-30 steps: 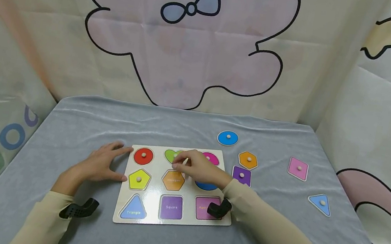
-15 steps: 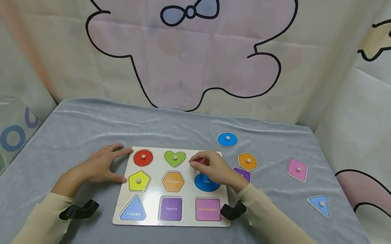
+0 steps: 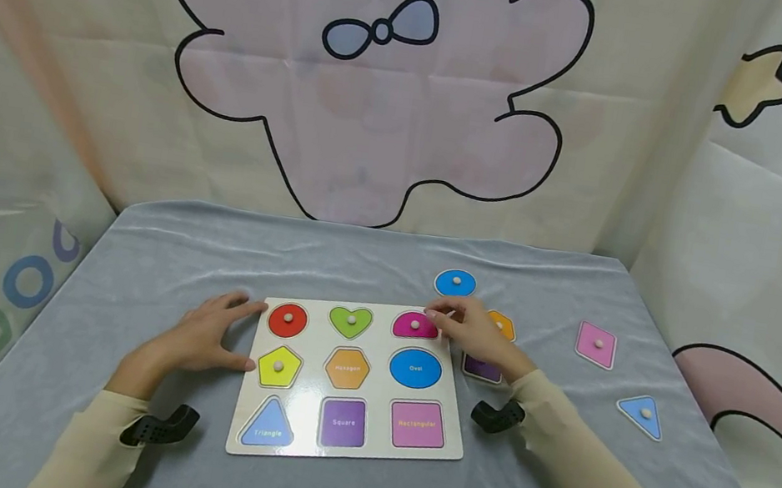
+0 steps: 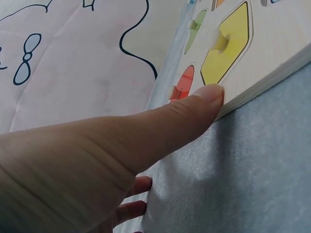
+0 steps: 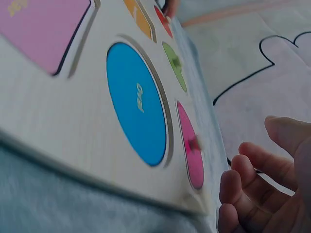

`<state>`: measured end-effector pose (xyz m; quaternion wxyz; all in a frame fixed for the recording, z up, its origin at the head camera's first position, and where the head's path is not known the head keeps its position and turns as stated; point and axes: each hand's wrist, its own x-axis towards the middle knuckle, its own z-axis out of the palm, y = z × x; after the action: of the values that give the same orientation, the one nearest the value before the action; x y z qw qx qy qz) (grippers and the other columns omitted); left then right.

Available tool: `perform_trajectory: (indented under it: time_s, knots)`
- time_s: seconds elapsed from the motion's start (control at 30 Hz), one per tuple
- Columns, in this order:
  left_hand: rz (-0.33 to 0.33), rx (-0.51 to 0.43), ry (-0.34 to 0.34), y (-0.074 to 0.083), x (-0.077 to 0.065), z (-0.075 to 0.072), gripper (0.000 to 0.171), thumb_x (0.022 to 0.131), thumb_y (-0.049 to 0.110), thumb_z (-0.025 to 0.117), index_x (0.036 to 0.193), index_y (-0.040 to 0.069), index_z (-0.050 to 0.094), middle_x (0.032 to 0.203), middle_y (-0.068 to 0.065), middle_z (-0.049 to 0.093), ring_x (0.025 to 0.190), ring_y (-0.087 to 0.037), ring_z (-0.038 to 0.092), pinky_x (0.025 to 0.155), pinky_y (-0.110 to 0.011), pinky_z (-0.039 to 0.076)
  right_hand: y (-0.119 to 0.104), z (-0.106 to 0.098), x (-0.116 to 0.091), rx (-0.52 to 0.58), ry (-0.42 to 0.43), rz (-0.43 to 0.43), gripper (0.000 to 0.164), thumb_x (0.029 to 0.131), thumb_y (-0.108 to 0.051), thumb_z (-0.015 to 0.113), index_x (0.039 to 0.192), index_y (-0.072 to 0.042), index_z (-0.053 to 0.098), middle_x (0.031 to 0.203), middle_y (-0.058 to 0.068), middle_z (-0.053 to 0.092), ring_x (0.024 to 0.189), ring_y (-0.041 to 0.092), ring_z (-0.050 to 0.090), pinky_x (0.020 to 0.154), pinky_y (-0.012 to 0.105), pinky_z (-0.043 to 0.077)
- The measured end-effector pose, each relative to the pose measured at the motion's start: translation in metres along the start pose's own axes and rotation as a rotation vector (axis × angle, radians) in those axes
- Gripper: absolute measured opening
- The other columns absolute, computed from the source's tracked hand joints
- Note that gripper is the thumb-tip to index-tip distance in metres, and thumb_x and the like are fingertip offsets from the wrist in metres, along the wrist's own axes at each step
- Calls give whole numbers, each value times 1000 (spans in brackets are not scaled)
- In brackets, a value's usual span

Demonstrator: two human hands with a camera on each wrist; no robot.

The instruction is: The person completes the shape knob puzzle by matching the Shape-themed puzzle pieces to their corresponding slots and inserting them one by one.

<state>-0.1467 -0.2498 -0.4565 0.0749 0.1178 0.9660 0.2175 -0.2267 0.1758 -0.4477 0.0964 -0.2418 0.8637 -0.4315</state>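
Observation:
A wooden shape puzzle board [image 3: 307, 400] lies on the table. Along its left edge rests my left hand [image 3: 199, 333], fingers spread, with the thumb touching the rim beside the yellow pentagon [image 4: 228, 48]. My right hand [image 3: 472, 330] hovers past the top right corner; its fingers are loosely bent and hold nothing in the right wrist view. Close to it sits the pink semicircle-like piece [image 3: 409, 325] in its recess. The red circle [image 3: 288, 320] and green heart [image 3: 350, 322] also sit in the board. Printed recesses such as the oval [image 3: 415, 368] and square [image 3: 343, 422] are bare.
Loose knobbed pieces lie right of the board: a blue oval [image 3: 456, 282], an orange hexagon [image 3: 503, 323] and a purple square [image 3: 482, 370], the last two partly hidden by my right hand. Farther right are a pink rectangle [image 3: 597, 345] and a blue triangle [image 3: 642, 416].
My right hand has moved right across the board, from near the green heart, over the pink piece, to beyond the corner. The left hand stays at the left edge.

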Motion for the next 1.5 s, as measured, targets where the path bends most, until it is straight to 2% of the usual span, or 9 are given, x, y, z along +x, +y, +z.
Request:
perform_trajectory:
  time_s: [0.27,0.43,0.6,0.83,1.03,1.23,1.5]
  knots:
    - [-1,-2,-4,-1,0,2,94,72,47,88,152,19,46,155,-25,38,141,-50,34,107,-78,29,21,-21,-8,3,62,46,30,102,-18,59,118,5,69,102,22,70,72,21,64,66,26,54]
    - [7,4,1,-1,0,1,93,73,47,88,151,19,47,154,-25,39,140,-50,35,106,-78,30,28,-34,-12,-9,94,29,28,101,-14,60,115,8,69,96,25,69,67,18,63,62,23,53]
    - [2,10,0,0,0,0,93,73,46,87,151,18,47,155,-26,39,140,-51,34,106,-78,29,32,-47,-16,-43,116,69,30,101,-17,62,116,7,70,101,24,70,73,14,59,63,20,50]
    - [4,8,-1,0,0,-1,93,73,47,87,151,18,46,155,-25,38,140,-51,35,106,-78,29,40,-62,-23,-42,118,96,32,103,-20,60,118,6,68,100,24,69,74,26,62,62,27,55]
    - [2,5,-2,1,-1,0,93,73,47,87,151,19,46,155,-25,38,140,-50,35,106,-78,29,49,-71,-26,-53,132,123,35,103,-22,59,120,7,67,99,24,70,76,24,63,67,25,57]
    - [-4,5,-2,1,-1,0,93,73,48,87,152,18,46,155,-25,38,141,-50,34,107,-78,29,52,-76,-28,-38,152,115,32,103,-16,57,120,10,66,95,26,70,68,29,60,59,28,53]
    - [-10,9,-2,1,0,0,93,73,47,87,152,19,46,155,-25,38,141,-51,34,106,-78,29,55,-79,-30,-88,165,111,30,101,-16,61,116,10,68,100,25,72,70,10,56,61,21,49]
